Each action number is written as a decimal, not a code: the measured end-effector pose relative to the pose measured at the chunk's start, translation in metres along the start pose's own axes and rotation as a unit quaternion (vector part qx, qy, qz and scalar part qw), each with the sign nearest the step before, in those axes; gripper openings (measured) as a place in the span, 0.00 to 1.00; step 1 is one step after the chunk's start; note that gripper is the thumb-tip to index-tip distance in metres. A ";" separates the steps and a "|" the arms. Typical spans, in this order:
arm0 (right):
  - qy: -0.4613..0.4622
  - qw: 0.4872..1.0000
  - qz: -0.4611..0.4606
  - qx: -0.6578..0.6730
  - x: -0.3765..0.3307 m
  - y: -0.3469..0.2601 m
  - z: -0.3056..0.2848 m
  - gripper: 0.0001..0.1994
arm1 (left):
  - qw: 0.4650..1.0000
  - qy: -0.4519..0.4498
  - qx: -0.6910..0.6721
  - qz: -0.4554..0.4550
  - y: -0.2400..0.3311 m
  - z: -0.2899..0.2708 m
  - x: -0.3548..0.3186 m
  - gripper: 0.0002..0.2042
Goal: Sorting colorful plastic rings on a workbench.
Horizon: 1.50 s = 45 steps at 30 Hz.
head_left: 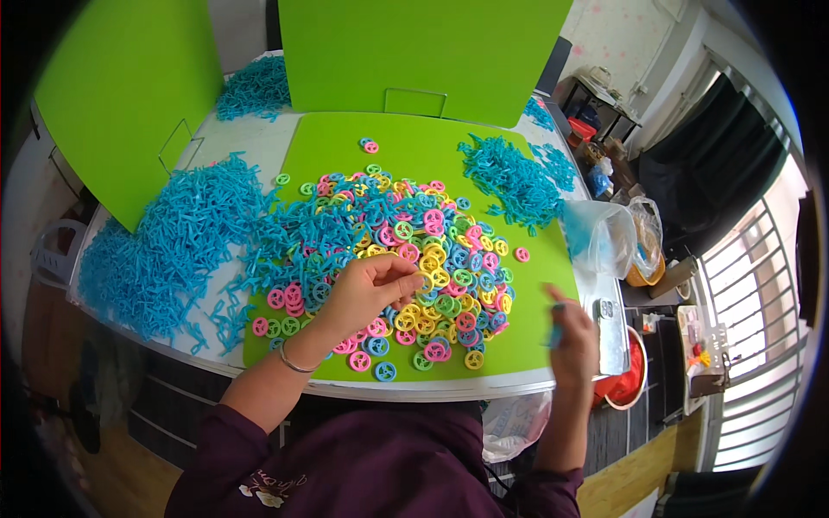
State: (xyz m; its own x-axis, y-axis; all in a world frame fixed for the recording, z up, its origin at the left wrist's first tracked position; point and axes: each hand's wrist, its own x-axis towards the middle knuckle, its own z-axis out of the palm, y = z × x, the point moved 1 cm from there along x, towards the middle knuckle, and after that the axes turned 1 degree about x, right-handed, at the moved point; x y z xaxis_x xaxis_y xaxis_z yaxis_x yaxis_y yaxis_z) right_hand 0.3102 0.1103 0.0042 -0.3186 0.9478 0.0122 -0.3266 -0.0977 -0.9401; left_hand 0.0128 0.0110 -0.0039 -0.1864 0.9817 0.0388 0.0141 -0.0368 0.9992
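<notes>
wheels (444, 304) on green mat (537, 293), barred window (753, 302)

The right hand (573, 341) blurs here, a blue piece (555, 336) smeared past telling, and the left hand (373, 291) hides part of the wheel pile (445, 304).

"Room, quick?"
"From my remote feed: pale wall (617, 43) with pink marks, upper right. Dark rack (600, 102) standing by it, loaded."
"Window?"
"Far right I get a window with horizontal bars (741, 285), bright daylight blowing out white. Dark curtain (708, 151) hanging beside it."
"Floor?"
"Wood-toned (626, 470) lower right. Dark, pale-lined stretch (173, 406) below the table, left."
"Furniture?"
"White-topped table (269, 142), middle. Pale plastic chair or stool (52, 250) far left, can't tell which."
</notes>
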 end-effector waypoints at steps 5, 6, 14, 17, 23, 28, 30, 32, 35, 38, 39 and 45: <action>-0.158 0.969 0.166 0.093 0.015 0.040 0.110 0.06 | 0.991 0.009 -0.132 0.000 0.001 -0.001 0.002 0.11; -0.165 0.969 0.147 0.108 0.021 0.045 0.118 0.05 | 0.991 0.016 -0.136 0.000 0.002 0.000 0.001 0.12; -0.126 0.968 0.131 0.175 0.027 0.068 0.126 0.04 | 0.985 0.048 -0.162 0.022 -0.001 0.002 -0.001 0.08; -0.155 0.968 0.137 0.142 0.024 0.064 0.126 0.04 | 0.995 0.035 -0.091 0.029 0.000 0.000 0.000 0.08; -0.161 0.972 0.123 0.121 0.024 0.065 0.127 0.03 | 0.992 0.048 -0.068 0.097 0.000 0.005 -0.005 0.06; -0.154 0.982 0.078 0.077 0.022 0.064 0.126 0.03 | 0.986 0.081 0.034 0.141 0.000 0.007 -0.009 0.06; -0.160 0.984 0.066 0.036 0.024 0.061 0.122 0.04 | 0.979 0.094 0.060 0.170 0.002 0.007 -0.010 0.06; -0.185 0.979 0.046 -0.072 0.023 0.052 0.122 0.06 | 0.954 0.111 0.122 0.252 0.005 0.004 -0.010 0.08; -0.193 0.977 0.026 -0.089 0.026 0.057 0.115 0.06 | 0.949 0.101 0.142 0.264 0.007 0.004 -0.009 0.10; -0.197 0.977 0.041 -0.070 0.026 0.066 0.114 0.04 | 0.961 0.083 0.112 0.241 0.006 0.004 -0.009 0.08; -0.197 0.977 0.041 -0.070 0.026 0.067 0.115 0.04 | 0.960 0.083 0.112 0.242 0.003 0.005 -0.010 0.08; -0.211 0.969 0.121 0.036 0.019 0.065 0.126 0.04 | 0.979 0.080 -0.161 0.099 0.000 0.010 -0.006 0.05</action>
State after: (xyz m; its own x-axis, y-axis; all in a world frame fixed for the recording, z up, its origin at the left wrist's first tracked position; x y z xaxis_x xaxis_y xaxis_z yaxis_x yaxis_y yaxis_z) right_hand 0.1708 0.0836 -0.0139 -0.7236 0.6882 -0.0529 -0.2542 -0.3370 -0.9065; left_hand 0.0235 0.0067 -0.0045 -0.3638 0.9083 0.2068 -0.2389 -0.3055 0.9217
